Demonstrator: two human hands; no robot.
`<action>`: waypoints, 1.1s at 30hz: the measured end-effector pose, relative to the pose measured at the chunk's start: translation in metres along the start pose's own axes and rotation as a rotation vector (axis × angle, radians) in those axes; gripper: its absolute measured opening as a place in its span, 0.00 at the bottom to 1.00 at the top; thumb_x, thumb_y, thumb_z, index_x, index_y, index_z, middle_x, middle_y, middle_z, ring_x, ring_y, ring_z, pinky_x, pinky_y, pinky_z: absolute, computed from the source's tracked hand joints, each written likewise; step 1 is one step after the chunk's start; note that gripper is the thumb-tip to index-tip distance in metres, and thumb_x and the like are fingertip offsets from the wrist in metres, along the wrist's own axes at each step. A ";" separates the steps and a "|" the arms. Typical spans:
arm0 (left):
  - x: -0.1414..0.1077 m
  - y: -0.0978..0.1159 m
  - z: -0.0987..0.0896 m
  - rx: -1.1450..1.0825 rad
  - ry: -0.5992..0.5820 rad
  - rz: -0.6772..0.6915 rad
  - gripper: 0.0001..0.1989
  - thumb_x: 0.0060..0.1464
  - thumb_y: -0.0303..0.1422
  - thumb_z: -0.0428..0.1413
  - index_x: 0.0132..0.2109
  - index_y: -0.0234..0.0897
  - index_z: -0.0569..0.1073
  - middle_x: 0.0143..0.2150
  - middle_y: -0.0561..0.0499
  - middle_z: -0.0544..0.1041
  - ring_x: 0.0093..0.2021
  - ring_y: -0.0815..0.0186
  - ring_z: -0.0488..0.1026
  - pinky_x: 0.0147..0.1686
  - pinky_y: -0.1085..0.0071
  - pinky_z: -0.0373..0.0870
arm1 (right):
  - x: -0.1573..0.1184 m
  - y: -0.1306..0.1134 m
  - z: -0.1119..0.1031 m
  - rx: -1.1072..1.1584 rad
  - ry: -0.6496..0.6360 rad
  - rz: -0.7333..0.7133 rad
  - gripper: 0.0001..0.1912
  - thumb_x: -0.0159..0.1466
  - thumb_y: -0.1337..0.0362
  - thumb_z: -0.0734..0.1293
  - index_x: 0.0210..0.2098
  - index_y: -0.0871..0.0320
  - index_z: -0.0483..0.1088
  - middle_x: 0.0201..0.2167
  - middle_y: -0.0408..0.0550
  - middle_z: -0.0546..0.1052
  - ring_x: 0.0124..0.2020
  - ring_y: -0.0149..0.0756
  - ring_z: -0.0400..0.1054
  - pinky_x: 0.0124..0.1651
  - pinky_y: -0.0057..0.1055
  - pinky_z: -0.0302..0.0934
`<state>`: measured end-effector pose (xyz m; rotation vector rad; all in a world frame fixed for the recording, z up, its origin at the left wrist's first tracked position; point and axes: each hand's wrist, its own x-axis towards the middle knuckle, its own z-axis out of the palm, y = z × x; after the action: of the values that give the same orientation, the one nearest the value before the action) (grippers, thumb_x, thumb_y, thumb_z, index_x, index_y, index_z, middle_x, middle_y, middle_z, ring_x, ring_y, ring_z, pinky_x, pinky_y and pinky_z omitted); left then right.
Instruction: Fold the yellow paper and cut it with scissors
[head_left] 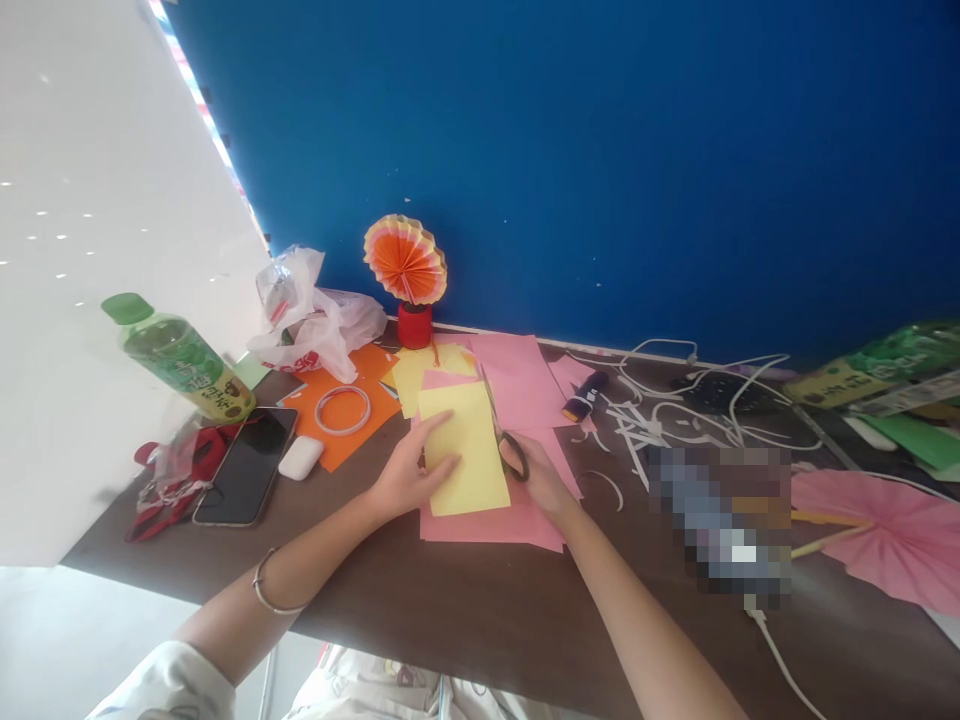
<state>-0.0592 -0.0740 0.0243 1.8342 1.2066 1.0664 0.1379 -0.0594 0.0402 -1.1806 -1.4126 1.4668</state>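
Head view: left hand (405, 477) flat, fingers spread, pinning yellow paper (463, 462) onto pink sheets (517, 400). Right hand (541, 482) just right of it, fingers closed through scissors (504, 435) handles, blades along the paper's right edge. Phone (247, 466) well left.

Dark brown desk (480, 610) against a blue wall. I note pink paper (517, 400) spread under both hands. Beyond my left hand (401, 480): orange sheet (352, 430), phone (247, 465), white earbud case (300, 457), green bottle (184, 360). Past my right hand (540, 480): white cables (675, 400), pink paper fan (892, 535).
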 end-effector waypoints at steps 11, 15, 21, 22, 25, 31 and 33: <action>0.024 -0.029 -0.023 0.102 0.432 -0.084 0.26 0.54 0.37 0.51 0.59 0.37 0.57 0.57 0.42 0.65 0.56 0.58 0.64 0.55 0.59 0.62 | 0.010 0.010 -0.018 -0.063 0.344 -0.162 0.18 0.59 0.48 0.61 0.24 0.56 0.62 0.20 0.41 0.67 0.24 0.31 0.60 0.31 0.29 0.56; 0.039 -0.048 -0.042 0.170 0.583 -0.233 0.26 0.55 0.39 0.50 0.59 0.36 0.58 0.60 0.40 0.61 0.60 0.56 0.59 0.59 0.58 0.56 | 0.015 0.018 -0.038 -0.287 0.560 -0.142 0.19 0.55 0.47 0.64 0.24 0.58 0.64 0.23 0.45 0.71 0.28 0.36 0.65 0.36 0.33 0.58; 0.044 -0.057 -0.053 0.286 0.464 -0.216 0.24 0.57 0.40 0.46 0.57 0.31 0.62 0.55 0.38 0.67 0.56 0.56 0.65 0.55 0.60 0.61 | 0.019 0.028 -0.066 -0.522 0.731 -0.040 0.18 0.51 0.51 0.65 0.28 0.61 0.70 0.30 0.55 0.76 0.33 0.43 0.71 0.39 0.37 0.61; 0.044 -0.058 -0.056 0.335 0.458 -0.216 0.23 0.57 0.40 0.46 0.55 0.31 0.65 0.52 0.38 0.69 0.52 0.55 0.67 0.53 0.59 0.63 | 0.019 0.028 -0.068 -0.543 0.745 -0.026 0.17 0.51 0.52 0.66 0.29 0.62 0.71 0.30 0.55 0.76 0.33 0.43 0.71 0.39 0.38 0.61; 0.045 -0.062 -0.064 0.445 0.474 -0.217 0.19 0.56 0.39 0.46 0.46 0.30 0.72 0.45 0.38 0.72 0.43 0.57 0.72 0.47 0.60 0.67 | 0.018 0.028 -0.071 -0.542 0.750 0.006 0.18 0.49 0.53 0.67 0.32 0.63 0.71 0.31 0.56 0.77 0.32 0.42 0.71 0.40 0.37 0.62; 0.047 -0.067 -0.069 0.481 0.551 -0.280 0.17 0.53 0.36 0.48 0.44 0.29 0.71 0.53 0.35 0.65 0.47 0.57 0.70 0.48 0.61 0.67 | 0.017 0.034 -0.068 -0.460 0.748 -0.056 0.19 0.51 0.53 0.67 0.35 0.62 0.69 0.32 0.53 0.76 0.31 0.40 0.72 0.38 0.38 0.64; 0.046 -0.068 -0.068 0.495 0.554 -0.233 0.16 0.51 0.34 0.51 0.45 0.29 0.70 0.54 0.35 0.63 0.54 0.55 0.65 0.50 0.61 0.65 | 0.018 0.037 -0.067 -0.462 0.737 -0.133 0.16 0.54 0.54 0.65 0.35 0.61 0.68 0.33 0.53 0.75 0.33 0.40 0.71 0.38 0.38 0.65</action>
<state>-0.1344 -0.0009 0.0064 1.7241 2.1125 1.2622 0.1999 -0.0271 0.0040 -1.6467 -1.2770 0.5047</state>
